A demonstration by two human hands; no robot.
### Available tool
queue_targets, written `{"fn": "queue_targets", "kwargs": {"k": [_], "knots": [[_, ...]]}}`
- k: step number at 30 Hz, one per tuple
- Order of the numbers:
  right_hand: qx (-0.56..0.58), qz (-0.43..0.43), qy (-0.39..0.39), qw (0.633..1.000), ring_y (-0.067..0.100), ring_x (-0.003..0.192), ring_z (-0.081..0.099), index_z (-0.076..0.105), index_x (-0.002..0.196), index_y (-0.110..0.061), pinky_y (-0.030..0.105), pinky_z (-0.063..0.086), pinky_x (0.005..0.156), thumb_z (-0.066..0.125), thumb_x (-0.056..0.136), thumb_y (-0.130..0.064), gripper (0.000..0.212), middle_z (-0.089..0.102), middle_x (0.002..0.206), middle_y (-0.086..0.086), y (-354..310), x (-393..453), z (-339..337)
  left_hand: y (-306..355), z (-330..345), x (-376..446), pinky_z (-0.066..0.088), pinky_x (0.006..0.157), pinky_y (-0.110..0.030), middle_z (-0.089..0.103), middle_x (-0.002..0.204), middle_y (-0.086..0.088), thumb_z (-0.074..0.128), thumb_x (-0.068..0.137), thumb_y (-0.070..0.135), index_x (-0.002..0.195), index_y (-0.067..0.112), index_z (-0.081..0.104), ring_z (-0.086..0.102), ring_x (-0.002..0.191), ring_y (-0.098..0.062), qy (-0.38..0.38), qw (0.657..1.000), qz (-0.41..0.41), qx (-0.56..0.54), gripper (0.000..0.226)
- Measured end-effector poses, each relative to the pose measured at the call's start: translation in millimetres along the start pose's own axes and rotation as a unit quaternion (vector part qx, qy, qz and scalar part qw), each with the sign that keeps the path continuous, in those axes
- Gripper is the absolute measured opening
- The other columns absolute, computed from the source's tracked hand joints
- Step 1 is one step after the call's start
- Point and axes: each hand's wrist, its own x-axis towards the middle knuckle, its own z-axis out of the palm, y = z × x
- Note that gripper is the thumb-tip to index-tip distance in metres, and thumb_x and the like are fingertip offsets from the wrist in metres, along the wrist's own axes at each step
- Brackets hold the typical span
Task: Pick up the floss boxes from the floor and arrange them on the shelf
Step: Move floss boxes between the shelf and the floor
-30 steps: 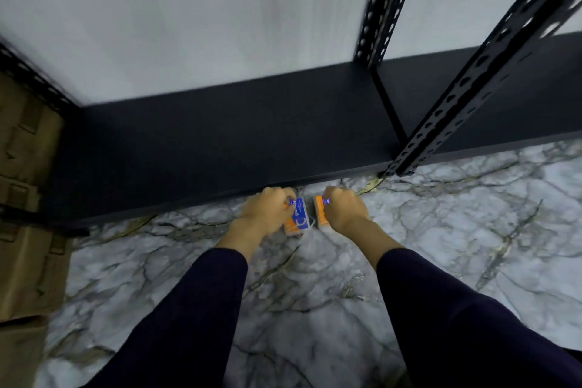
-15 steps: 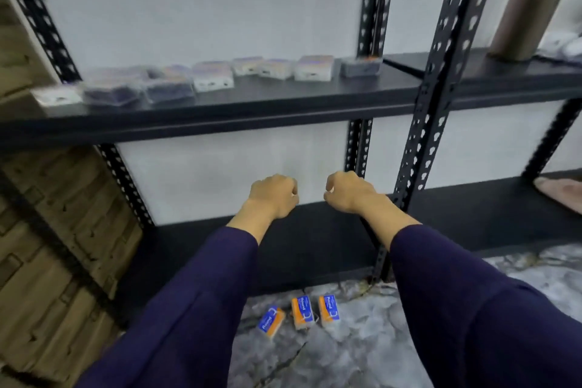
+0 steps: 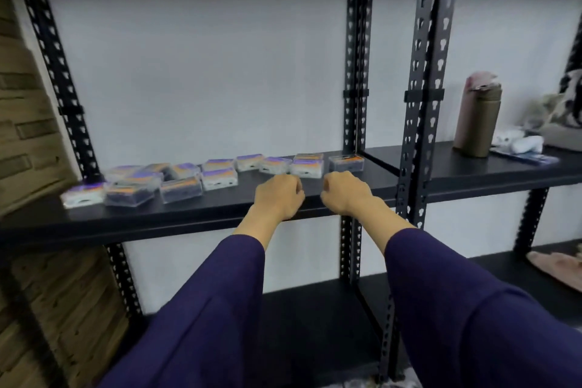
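Several clear floss boxes [image 3: 217, 178] with orange and purple labels lie in a loose row on the black middle shelf [image 3: 195, 214]. My left hand [image 3: 278, 197] and my right hand [image 3: 346, 192] hover side by side at the shelf's front edge, just in front of the right end of the row. Each hand's fingers are curled tight into the palm. The backs of the hands hide whatever is inside. The box on the far right [image 3: 346, 162] sits just beyond my right hand.
Black perforated uprights [image 3: 422, 104] stand right of my hands. On the neighbouring shelf are a brown flask [image 3: 477, 123] and small white items [image 3: 522, 143]. A lower shelf [image 3: 315, 318] lies beneath. A brown panelled wall [image 3: 28, 135] is on the left.
Both hands gripped boxes on the marble floor, then rose together to the middle shelf as my view lifted. The floor and the boxes left on it have dropped out of view.
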Motion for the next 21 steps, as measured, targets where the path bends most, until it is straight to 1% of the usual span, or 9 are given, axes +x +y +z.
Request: {"fn": "queue_targets", "kwargs": {"k": [2,4,7,11,14,17,19,21], "knots": [[-0.003,0.002,0.009,1.0,0.031,0.104,0.058,0.054,0.122,-0.01,0.036,0.045,0.077,0.049,0.093,-0.023,0.032,0.06,0.119,0.012,5,13,2,-1,5,16,0.043,0.077,-0.032,0.065,0.113,-0.001,0.046,0.095,0.026,0.107,0.018,0.064,0.059,0.101,-0.023,0.012,1.0,0.01,-0.009,0.022],[-0.007,0.005,0.014,1.0,0.031,0.11,0.055,0.05,0.124,-0.009,0.039,0.045,0.084,0.048,0.094,-0.023,0.034,0.057,0.123,0.012,12,27,7,-5,15,32,0.045,0.079,-0.034,0.062,0.119,-0.002,0.047,0.095,0.026,0.113,0.018,0.061,0.057,0.105,-0.023,0.015,0.999,0.019,-0.028,0.024],[-0.013,0.015,0.029,0.999,0.032,0.12,0.047,0.045,0.129,-0.008,0.042,0.042,0.093,0.048,0.094,-0.023,0.039,0.05,0.131,0.014,27,48,19,-12,38,55,0.044,0.095,-0.038,0.051,0.134,-0.001,0.049,0.096,0.029,0.13,0.017,0.052,0.048,0.121,-0.02,-0.009,0.996,0.044,-0.072,0.036],[-0.017,0.026,0.062,0.998,0.031,0.128,0.039,0.037,0.138,-0.007,0.042,0.037,0.101,0.049,0.094,-0.026,0.049,0.041,0.139,0.015,46,76,37,-22,65,83,0.034,0.108,-0.038,0.04,0.147,-0.002,0.05,0.096,0.031,0.14,0.015,0.041,0.036,0.134,-0.02,-0.004,0.995,0.072,-0.063,0.047],[-0.005,0.027,0.084,0.996,0.031,0.13,0.038,0.035,0.139,-0.005,0.041,0.035,0.103,0.05,0.093,-0.03,0.053,0.038,0.142,0.015,56,95,48,-30,77,101,0.02,0.118,-0.038,0.021,0.158,-0.002,0.046,0.098,0.038,0.149,0.017,0.027,0.016,0.146,-0.021,0.004,0.997,0.067,-0.046,0.059],[0.025,0.028,0.105,0.994,0.03,0.135,0.033,0.034,0.14,-0.005,0.04,0.03,0.108,0.052,0.091,-0.029,0.057,0.034,0.147,0.013,62,109,56,-33,85,114,0.01,0.12,-0.042,0.005,0.162,0.0,0.041,0.098,0.044,0.153,0.019,0.014,0.002,0.149,-0.02,-0.019,0.998,0.059,-0.031,0.067],[0.048,0.038,0.103,0.993,0.029,0.139,0.028,0.03,0.143,-0.005,0.04,0.025,0.113,0.051,0.09,-0.027,0.06,0.029,0.151,0.012,64,116,59,-33,88,121,0.006,0.12,-0.045,0.002,0.162,0.001,0.039,0.098,0.046,0.154,0.02,0.01,-0.004,0.149,-0.019,-0.051,0.997,0.061,-0.022,0.068],[0.052,0.042,0.079,0.995,0.027,0.144,0.019,0.025,0.146,-0.005,0.041,0.018,0.118,0.048,0.091,-0.026,0.064,0.023,0.155,0.011,66,120,61,-32,89,124,0.005,0.12,-0.046,0.006,0.162,0.001,0.038,0.099,0.046,0.154,0.021,0.011,-0.004,0.149,-0.02,-0.07,0.996,0.055,-0.024,0.066]]}}
